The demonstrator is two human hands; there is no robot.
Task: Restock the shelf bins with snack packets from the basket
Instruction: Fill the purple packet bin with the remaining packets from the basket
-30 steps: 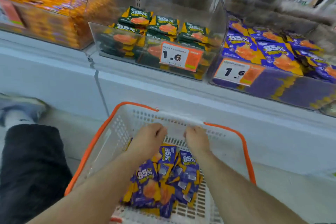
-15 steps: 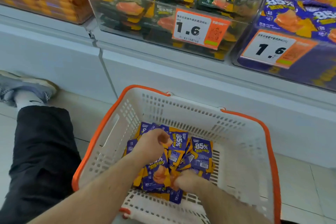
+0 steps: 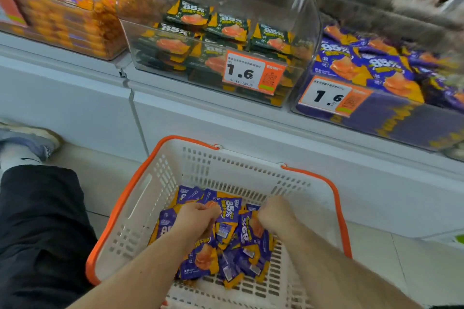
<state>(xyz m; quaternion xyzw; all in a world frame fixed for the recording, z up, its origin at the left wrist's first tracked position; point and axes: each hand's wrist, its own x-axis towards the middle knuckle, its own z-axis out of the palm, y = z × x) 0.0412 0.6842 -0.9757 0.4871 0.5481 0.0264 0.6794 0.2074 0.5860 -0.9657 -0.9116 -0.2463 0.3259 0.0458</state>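
Observation:
A white basket point(image 3: 233, 160) with an orange rim stands on the floor below the shelf. A heap of purple snack packets point(image 3: 226, 253) lies in it. Both my hands are down in the heap. My left hand point(image 3: 197, 216) curls its fingers round purple packets near the heap's far side. My right hand point(image 3: 275, 213) is curled over packets at the heap's right; its fingers are hidden from above. On the shelf, a clear bin of purple packets point(image 3: 381, 70) sits at the right, with a 1.6 price tag.
A clear bin of green packets point(image 3: 216, 40) stands in the middle of the shelf, and an orange-packet bin point(image 3: 62, 15) at the left. My leg in black trousers point(image 3: 40, 228) and a grey shoe point(image 3: 30, 138) lie left of the basket on the tiled floor.
The view tilted up, showing more of the shelf. My right hand moved from the near side of the heap to its far right; my left hand stayed on the packets.

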